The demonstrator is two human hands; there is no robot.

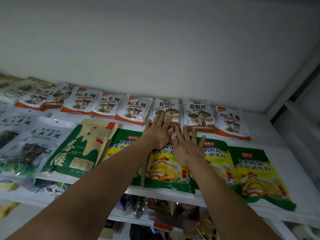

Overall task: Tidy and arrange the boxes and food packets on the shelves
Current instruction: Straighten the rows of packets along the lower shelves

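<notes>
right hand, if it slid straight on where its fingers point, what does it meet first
Likely the brown-banded mushroom packet in the back row. The right hand has its fingertips about at that packet's lower edge, though contact is unclear.

Back-row white packets (232, 122) all say 松茸鲜. The green-yellow packets (256, 170) up front read 土鸡鲜精 复合调味料, and one's marked 100克. The fungus bags (45, 135) on the left say 毛木耳丝, and the kraft bag (72, 149) has a big 香.
</notes>
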